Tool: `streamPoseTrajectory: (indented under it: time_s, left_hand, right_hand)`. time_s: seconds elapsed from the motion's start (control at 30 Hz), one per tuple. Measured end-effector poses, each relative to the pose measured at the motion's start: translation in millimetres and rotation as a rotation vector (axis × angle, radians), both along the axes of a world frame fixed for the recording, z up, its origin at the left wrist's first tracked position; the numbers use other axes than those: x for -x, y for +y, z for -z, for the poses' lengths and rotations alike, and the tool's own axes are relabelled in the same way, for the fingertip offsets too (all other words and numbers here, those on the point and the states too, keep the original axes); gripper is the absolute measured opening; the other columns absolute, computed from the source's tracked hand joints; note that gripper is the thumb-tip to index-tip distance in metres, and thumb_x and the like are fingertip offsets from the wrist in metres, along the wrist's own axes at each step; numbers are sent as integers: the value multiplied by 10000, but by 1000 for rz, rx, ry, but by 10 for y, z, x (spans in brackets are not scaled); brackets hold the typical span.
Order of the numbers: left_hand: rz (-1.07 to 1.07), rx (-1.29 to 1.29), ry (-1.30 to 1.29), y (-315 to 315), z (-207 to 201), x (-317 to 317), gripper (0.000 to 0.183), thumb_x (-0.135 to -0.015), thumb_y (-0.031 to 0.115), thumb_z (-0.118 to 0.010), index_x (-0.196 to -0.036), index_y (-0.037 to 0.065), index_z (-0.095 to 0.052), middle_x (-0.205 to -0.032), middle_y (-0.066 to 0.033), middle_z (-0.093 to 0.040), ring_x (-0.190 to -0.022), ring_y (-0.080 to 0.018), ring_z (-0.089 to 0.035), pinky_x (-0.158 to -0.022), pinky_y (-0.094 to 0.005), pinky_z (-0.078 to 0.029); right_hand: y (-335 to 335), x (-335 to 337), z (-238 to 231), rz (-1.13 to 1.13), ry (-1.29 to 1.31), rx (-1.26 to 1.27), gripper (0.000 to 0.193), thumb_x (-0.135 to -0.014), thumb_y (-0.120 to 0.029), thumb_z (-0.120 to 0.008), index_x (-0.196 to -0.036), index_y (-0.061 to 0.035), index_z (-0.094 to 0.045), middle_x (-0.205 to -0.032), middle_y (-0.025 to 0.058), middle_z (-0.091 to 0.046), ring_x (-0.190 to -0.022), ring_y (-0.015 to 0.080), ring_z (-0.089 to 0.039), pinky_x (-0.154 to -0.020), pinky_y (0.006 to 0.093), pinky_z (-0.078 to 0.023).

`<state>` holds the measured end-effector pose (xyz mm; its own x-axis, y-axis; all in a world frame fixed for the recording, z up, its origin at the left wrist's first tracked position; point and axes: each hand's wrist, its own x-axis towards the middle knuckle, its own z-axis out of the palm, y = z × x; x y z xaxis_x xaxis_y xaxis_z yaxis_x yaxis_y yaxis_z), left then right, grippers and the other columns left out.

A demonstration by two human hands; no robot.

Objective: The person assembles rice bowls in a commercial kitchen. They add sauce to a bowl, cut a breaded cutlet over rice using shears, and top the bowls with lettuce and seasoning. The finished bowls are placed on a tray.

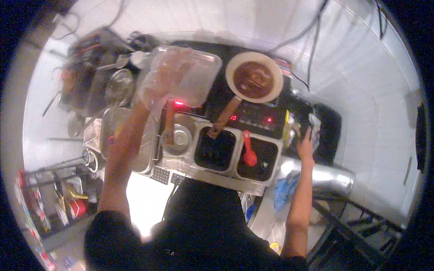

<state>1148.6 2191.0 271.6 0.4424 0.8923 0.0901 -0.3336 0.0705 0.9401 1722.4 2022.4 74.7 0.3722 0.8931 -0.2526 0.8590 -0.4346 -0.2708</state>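
Note:
My left hand (pixel 159 83) reaches far forward over a clear, hazy plastic container or lid (pixel 204 72) at the back left of the counter. That hand is smeared and partly veiled by something see-through, so its grip is unclear. Beside it, a wooden handle (pixel 169 122) points toward me, and the pan it belongs to is hidden. My right hand (pixel 306 149) is at the right, with its index finger stretched out and nothing visible held. It is close to a yellow packet (pixel 290 126) and a black bin-like container (pixel 327 131).
A pale pan (pixel 230 77) of reddish-brown sauce sits on a black cooktop (pixel 257 118) with lit red displays. Nearer stand two steel wells (pixel 195 153) of dark contents, a red spoon (pixel 248 153) and a round metal lid (pixel 181 141). Clear trays are at left; a blue cloth-like item (pixel 285 192) lies right.

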Motion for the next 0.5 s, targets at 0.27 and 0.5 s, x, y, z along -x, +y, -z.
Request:
streamPoseTrajectory:
  time_s: [0.27,0.5]
  left_hand:
    - [-686,-276,1136,-740,286,2221,170,-909,228,-701,-935,60,-695,-906,-131,-690,-879,-324,-658,-784,-432,-536]
    - [-238,-645,1876,47,836,2419,349,-798,259,-748,-1119,127,-713,-1002,-63,-720,-972,-245,-689,-854,-381,-560]
  right_hand:
    - [472,1898,-1133,-23,427,-608,267,-1000,-185,-609,-1206,-26,-670,-1046,152,-753,-902,240,-732,-791,345,-566]
    - [771,4113,-553,-99,757,-352,412,-974,-270,-665,-1205,66,-612,-915,138,-731,-719,209,-722,-588,333,-586]
